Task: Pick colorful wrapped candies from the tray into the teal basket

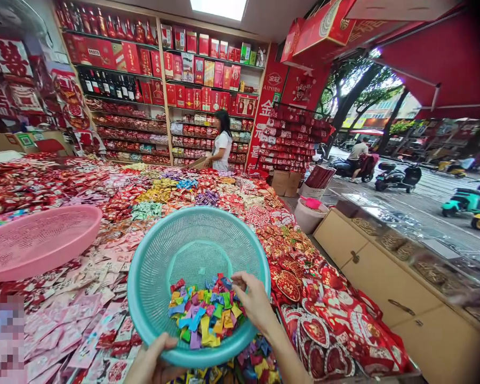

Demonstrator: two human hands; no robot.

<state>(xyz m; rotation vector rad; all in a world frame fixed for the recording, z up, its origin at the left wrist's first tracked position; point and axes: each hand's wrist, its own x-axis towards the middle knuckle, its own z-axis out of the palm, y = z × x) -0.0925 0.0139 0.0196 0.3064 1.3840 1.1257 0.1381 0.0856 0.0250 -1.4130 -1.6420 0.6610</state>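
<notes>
My left hand (156, 358) grips the near-left rim of a round turquoise plastic basket (144, 272), thumb on top of the rim and the other fingers beneath. Inside the basket, a heap of small candies in bright wrappers (208, 314) lies toward the near side. My right hand (254, 301) reaches over the basket's right side, at the edge of the heap. Its thumb and index finger are bent and a little apart, with no candy visible between them; the other fingers are partly hidden. More wrapped candies (260, 357) lie below the basket's near edge.
A pink mesh basket (44, 240) rests at left on piled pink and red packets (84, 304). Red packets (324, 320) cover the right side. Beyond stand a person in white (223, 146) and stocked shelves (208, 96). A cardboard-coloured cabinet (376, 282) stands right.
</notes>
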